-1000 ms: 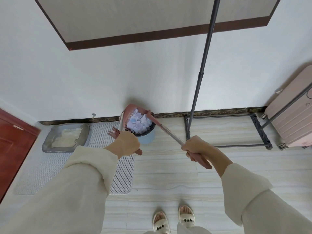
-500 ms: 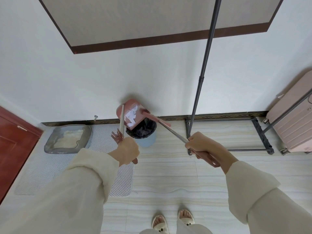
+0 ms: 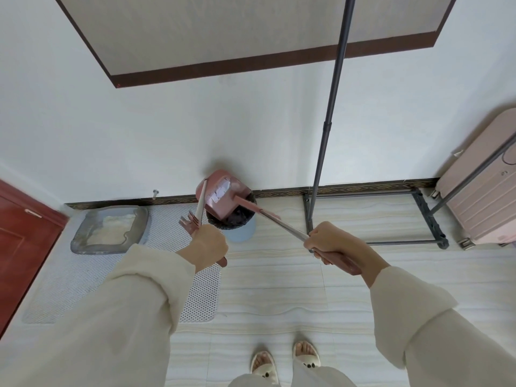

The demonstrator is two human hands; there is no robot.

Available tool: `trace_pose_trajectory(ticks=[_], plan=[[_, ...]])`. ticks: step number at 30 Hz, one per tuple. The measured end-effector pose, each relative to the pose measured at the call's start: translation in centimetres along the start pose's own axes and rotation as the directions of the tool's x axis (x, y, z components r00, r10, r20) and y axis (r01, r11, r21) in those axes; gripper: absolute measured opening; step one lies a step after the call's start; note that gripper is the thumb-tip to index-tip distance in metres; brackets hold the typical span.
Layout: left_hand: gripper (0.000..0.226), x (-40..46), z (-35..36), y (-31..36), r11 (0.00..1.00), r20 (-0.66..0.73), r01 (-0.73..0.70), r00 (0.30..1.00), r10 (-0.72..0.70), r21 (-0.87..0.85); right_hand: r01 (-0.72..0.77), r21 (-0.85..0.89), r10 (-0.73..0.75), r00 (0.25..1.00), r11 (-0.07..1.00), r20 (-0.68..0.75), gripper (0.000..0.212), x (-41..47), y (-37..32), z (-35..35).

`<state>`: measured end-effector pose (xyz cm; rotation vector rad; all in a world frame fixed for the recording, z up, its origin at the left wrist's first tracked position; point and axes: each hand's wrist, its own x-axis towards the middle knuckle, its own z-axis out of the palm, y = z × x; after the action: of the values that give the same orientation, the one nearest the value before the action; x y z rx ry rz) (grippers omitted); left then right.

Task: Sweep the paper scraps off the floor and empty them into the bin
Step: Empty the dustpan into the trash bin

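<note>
A pink dustpan (image 3: 223, 201) is tipped up over the blue bin (image 3: 240, 233), which has a dark liner and stands against the wall. A few white paper scraps (image 3: 222, 192) still cling inside the pan. My right hand (image 3: 332, 241) grips the dustpan's long handle (image 3: 282, 224) near its pink end. My left hand (image 3: 208, 247) grips the broom handle (image 3: 201, 202), whose white shaft runs up along the left side of the pan. The broom's head is hidden behind the pan.
A grey tray (image 3: 109, 233) lies on a perforated white mat (image 3: 92, 275) to the left. A red door (image 3: 22, 247) is at far left. A dark metal clothes rack (image 3: 329, 135) stands right of the bin, with a pink suitcase (image 3: 483, 196) beyond. My slippered feet (image 3: 284, 361) are below.
The dustpan has tipped steeply over the bin and most scraps have slid out of it. Both hands have risen slightly with their handles.
</note>
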<state>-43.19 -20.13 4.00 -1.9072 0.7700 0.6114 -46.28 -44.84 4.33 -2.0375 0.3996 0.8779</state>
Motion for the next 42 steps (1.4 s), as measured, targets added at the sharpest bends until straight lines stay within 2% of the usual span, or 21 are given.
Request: trace_pose_trajectory(ticks=[2,8,13,18,26,30,36,42], plan=[[0.015,-0.2,0.0,-0.2,0.996,0.031,0.032,0.999,-0.034,0.08,0.013,0.001,-0.013,1.0,1.0,-0.012,0.007,0.0,-0.1,0.1],[0.008,-0.6,-0.8,-0.9,0.999,-0.048,0.01,0.999,-0.008,0.052,0.066,0.03,-0.063,0.995,0.997,-0.072,0.023,0.7,-1.2,2.1],[0.009,-0.2,-0.8,-1.0,0.997,-0.083,0.072,0.994,-0.071,0.011,0.09,-0.122,-0.099,0.993,0.988,-0.066,0.02,0.9,-2.4,2.9],[0.013,0.5,-0.6,-1.7,0.994,-0.071,0.094,0.993,-0.098,-0.056,0.064,-0.178,-0.074,0.996,0.982,-0.053,0.024,0.4,-1.8,1.3],[0.016,0.3,-0.5,-2.2,0.995,-0.053,0.081,0.995,-0.084,-0.054,0.081,-0.11,-0.09,0.992,0.991,-0.088,0.018,0.3,-2.6,0.6],[0.009,0.2,-0.4,-1.7,0.994,-0.033,0.091,0.995,-0.093,-0.061,0.091,-0.065,-0.098,0.99,0.994,-0.105,0.018,0.7,-3.2,0.3],[0.009,0.2,-0.3,-1.9,0.993,-0.077,0.095,0.992,-0.101,-0.069,0.056,-0.166,-0.064,0.997,0.985,-0.043,0.026,2.0,-2.5,2.3],[0.011,0.4,0.3,-2.2,0.989,-0.04,0.118,0.992,-0.122,-0.091,0.035,-0.172,-0.037,0.999,0.985,-0.01,0.022,1.9,-1.8,2.7]])
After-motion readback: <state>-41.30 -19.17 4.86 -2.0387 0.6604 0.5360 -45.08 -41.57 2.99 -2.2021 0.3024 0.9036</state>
